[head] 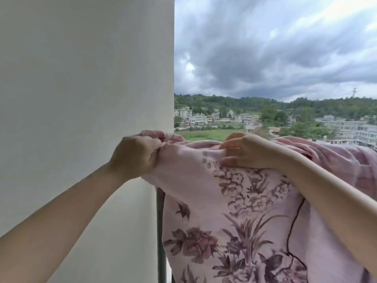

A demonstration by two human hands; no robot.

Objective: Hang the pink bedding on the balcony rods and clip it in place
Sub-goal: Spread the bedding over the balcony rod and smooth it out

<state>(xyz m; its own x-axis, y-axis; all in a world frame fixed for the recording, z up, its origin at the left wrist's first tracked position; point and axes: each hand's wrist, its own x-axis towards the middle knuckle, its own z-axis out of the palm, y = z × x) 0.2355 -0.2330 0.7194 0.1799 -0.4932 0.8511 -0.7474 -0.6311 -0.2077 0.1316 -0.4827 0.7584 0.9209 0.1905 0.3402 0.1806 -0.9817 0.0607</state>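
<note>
pink bedding (234, 211), top edge in both hands' fingers (228, 161)

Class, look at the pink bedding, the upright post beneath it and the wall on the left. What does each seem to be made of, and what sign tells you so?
Pink bedding: thin woven cloth, probably cotton, matt; it bunches and drapes softly, with a printed floral pattern.
Post: likely metal, painted dark; slim, straight, faint sheen.
Wall: plaster or painted masonry, matt off-white, smooth.
</note>
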